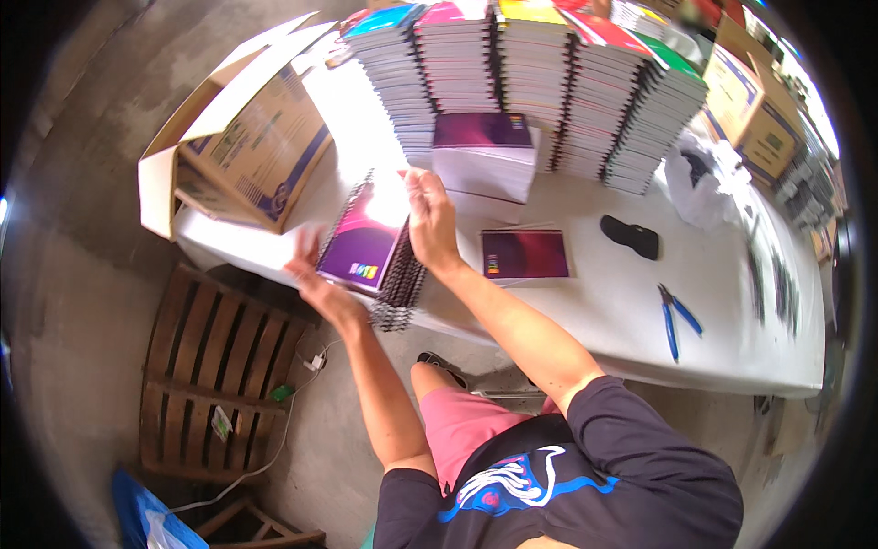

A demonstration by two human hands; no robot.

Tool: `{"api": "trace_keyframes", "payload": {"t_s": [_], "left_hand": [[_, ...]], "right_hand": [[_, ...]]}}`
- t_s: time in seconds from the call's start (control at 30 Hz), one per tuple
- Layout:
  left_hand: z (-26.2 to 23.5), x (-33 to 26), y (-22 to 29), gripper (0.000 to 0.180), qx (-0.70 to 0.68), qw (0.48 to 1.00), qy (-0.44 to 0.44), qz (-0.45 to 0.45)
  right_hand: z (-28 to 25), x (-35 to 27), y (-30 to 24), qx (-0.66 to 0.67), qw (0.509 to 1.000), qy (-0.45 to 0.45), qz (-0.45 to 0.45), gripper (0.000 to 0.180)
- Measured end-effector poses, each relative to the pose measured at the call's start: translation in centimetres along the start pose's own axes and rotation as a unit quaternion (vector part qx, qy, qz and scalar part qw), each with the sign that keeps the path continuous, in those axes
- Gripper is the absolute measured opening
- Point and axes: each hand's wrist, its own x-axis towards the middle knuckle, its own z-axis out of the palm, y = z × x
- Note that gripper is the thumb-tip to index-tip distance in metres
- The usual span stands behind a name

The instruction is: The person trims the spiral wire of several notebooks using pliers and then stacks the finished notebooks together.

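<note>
A purple-covered notebook lies at the table's near left, its upper part washed out by glare. Black binding coils hang in a bunch at its lower right, over the table edge. My left hand is at the notebook's lower left side, its fingers smeared by motion. At the upper right edge is my right hand, fingers closed together; glare hides what is between them. To the right lies a flat purple cover on thin sheets. Behind it stands a block of white pages topped by a purple cover.
Tall stacks of coil-bound notebooks line the table's far side. An open cardboard box stands left. On the right are a black flat object, blue-handled pliers and a plastic bag. A slatted wooden chair is below left.
</note>
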Motion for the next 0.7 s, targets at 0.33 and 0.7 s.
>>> {"api": "trace_keyframes", "payload": {"t_s": [0.33,0.7], "left_hand": [[6.9,-12.1,4.2,0.068,0.313,0.844,-0.387,0.202],[7.8,-11.9,-4.9,0.042,0.415,0.717,-0.485,0.281]], "right_hand": [[-22.7,-1.3,1.7,-0.531,0.825,-0.132,0.141,0.038],[-23.8,-0.2,3.9,-0.385,0.878,-0.206,0.195,0.042]]}}
